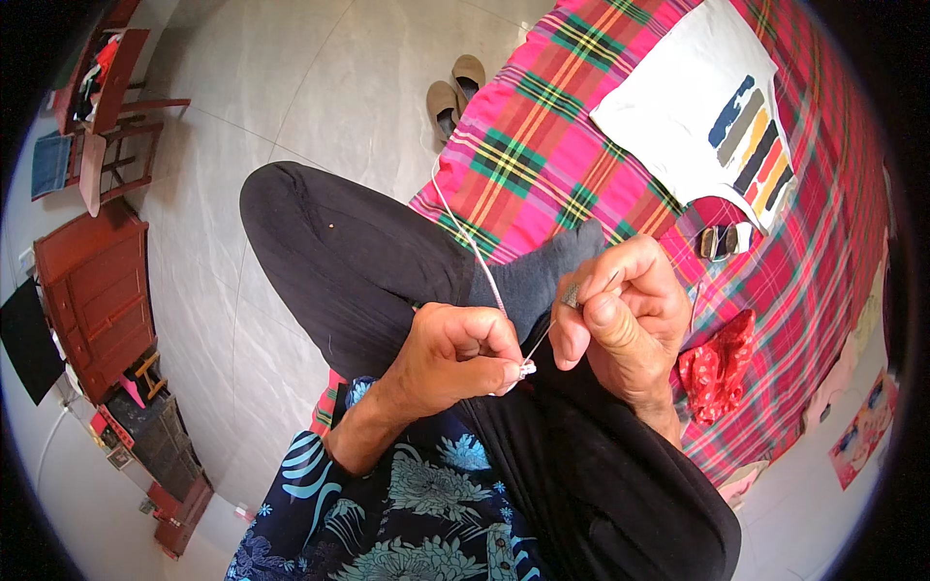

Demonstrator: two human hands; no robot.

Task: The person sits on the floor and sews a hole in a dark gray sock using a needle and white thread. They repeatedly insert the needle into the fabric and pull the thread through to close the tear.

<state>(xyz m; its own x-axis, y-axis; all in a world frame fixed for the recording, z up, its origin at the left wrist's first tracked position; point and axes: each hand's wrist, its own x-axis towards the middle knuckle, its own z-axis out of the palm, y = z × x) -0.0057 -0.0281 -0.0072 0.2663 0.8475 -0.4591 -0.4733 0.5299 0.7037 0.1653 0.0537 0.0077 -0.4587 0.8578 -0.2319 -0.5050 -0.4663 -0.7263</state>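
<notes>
My left hand (465,356) pinches the small white end (527,369) of what looks like a narrow fabric cord between thumb and forefinger. A long pale length of cord (476,250) runs from behind that hand up over the plaid cover. Between thumb and forefinger, my right hand (632,319) grips a thin sewing needle (615,279). A metal ring thimble (570,295) sits on one of its fingers. Thread (539,340) stretches taut from the white end toward the right hand. Both hands are above my crossed legs in black trousers (349,247).
I sit on a bed with a plaid cover (523,167). On it lie a white garment (676,94) with coloured stripes, thread spools (719,241) and a red patterned cloth (716,367). Shoes (442,105) stand on the tiled floor (240,131); a wooden cabinet (98,290) is at left.
</notes>
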